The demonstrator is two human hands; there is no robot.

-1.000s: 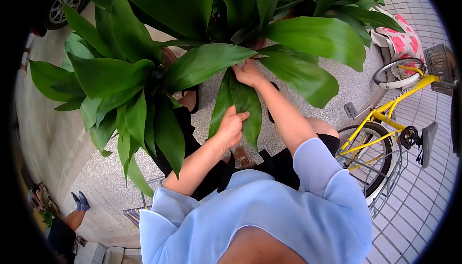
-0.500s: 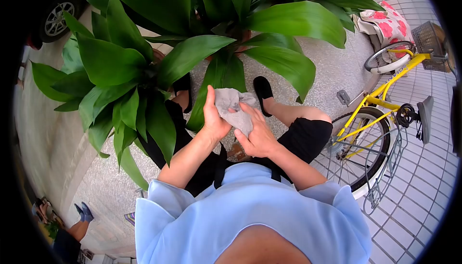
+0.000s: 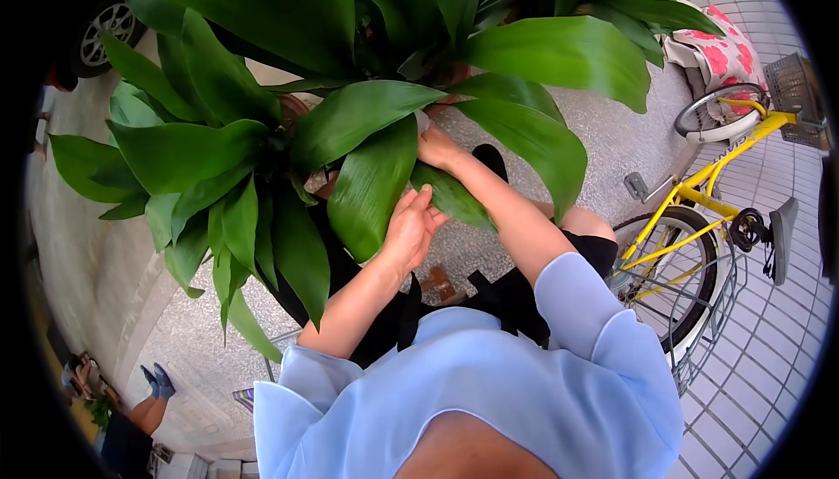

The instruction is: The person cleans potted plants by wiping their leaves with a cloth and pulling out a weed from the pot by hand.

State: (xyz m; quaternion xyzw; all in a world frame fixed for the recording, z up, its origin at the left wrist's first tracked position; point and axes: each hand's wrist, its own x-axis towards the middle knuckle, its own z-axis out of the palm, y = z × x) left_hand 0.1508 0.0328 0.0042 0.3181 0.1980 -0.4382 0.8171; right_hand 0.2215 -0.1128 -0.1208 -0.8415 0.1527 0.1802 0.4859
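Note:
A large potted plant with broad green leaves fills the space before me. My right hand [image 3: 441, 147] reaches in among the leaves at the plant's centre, fingers closed. A small pale bit of the grey cloth [image 3: 423, 121] shows at its fingertips; the remainder is hidden by leaves. My left hand [image 3: 411, 228] is lower, palm turned up and fingers loosely apart. It lies at the edge of a drooping leaf [image 3: 453, 197], and whether it presses on that leaf I cannot tell. Another wide leaf [image 3: 376, 190] hangs just left of both hands.
To the right stands a yellow bicycle [image 3: 695, 195] on white tiles, with a basket [image 3: 797, 99] and a flowered cover [image 3: 721, 51] near its front. A car wheel [image 3: 107, 38] is at the upper left. Another person's legs [image 3: 150, 405] show at the lower left.
Both hands held the grey cloth between them before. My right hand has since moved up into the leaves with it, and my left hand has let go, now beside a drooping leaf.

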